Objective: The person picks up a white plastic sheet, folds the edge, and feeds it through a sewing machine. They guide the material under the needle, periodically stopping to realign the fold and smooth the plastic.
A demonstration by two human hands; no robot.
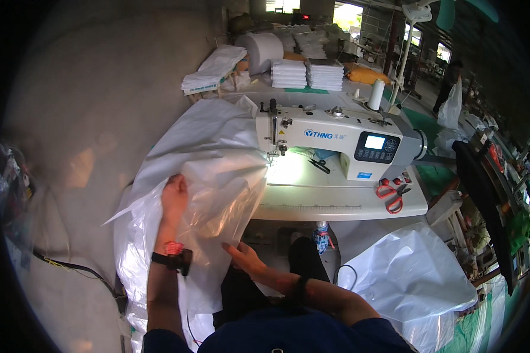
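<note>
A large white, partly see-through plastic sheet, perhaps a bag or liner, spreads over the left part of the sewing table and hangs toward my lap. Its upper right edge reaches under the needle area of a white sewing machine, whose lamp is lit. My left hand lies on the sheet left of the needle, fingers curled in on a fold of it. Nearer to me, my right hand pinches the sheet's right edge, thumb in front and the other fingers partly hidden.
Black thread snips and red-handled scissors lie on the machine bed. More white plastic hangs at the right. Stacks of folded white sheets and a thread cone stand behind. A person stands far right.
</note>
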